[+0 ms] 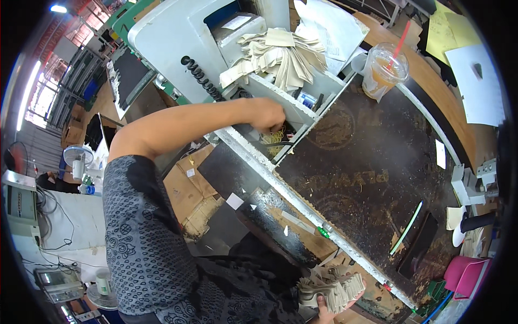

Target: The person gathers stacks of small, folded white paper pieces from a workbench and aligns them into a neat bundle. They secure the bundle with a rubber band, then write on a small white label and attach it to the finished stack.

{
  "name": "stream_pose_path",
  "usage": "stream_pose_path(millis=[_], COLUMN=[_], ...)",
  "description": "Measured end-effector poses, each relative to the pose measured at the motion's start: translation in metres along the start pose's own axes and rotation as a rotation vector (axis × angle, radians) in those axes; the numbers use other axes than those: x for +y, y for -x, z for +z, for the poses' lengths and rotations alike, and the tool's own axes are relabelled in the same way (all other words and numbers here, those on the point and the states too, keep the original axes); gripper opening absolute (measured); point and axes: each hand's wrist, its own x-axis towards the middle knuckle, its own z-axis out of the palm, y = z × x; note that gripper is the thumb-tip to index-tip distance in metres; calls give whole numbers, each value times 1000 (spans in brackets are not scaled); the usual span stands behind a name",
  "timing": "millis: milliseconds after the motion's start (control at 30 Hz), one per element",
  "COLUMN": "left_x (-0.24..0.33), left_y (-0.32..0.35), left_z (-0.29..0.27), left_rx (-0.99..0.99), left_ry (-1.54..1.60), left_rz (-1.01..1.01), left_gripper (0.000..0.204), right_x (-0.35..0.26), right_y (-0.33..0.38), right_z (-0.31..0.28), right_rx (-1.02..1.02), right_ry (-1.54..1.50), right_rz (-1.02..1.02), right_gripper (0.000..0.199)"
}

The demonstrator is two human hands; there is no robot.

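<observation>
My left hand (268,115) reaches across into a small open compartment of a grey divided tray (294,114). Its fingers are curled downward, and whatever they may hold is hidden. Just below them lie tangled yellow threads (278,136) with small dark items. Low in the view, my right hand (322,312) is closed around a thick bundle of cream fabric pieces (330,289), the thumb lying over its near side. A larger fanned pile of similar cream pieces (280,56) rests on top of the tray, beyond my left hand.
A worn dark tabletop (345,156) stretches to the right of the tray. On it stand a plastic cup with an orange drink (382,75), a green strip (406,228) and a dark flat bar (418,244). A black coiled cord (200,78) hangs left of the tray. A pink container (465,276) sits at right.
</observation>
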Motion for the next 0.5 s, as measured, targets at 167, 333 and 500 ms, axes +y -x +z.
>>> stream_pose_path(millis=[167, 333, 500], left_x=[-5, -13, -4], left_y=[-23, 8, 51], left_z=[20, 1, -43], left_rx=[-134, 38, 182], left_ry=[-150, 199, 322], left_rz=[-119, -185, -337], left_gripper=[20, 13, 13], right_x=[4, 6, 9], right_y=[-12, -11, -7], right_z=[-3, -7, -12], right_rx=[16, 18, 45], right_ry=[-21, -59, -85], right_rz=[-34, -59, -93], right_gripper=[120, 120, 119])
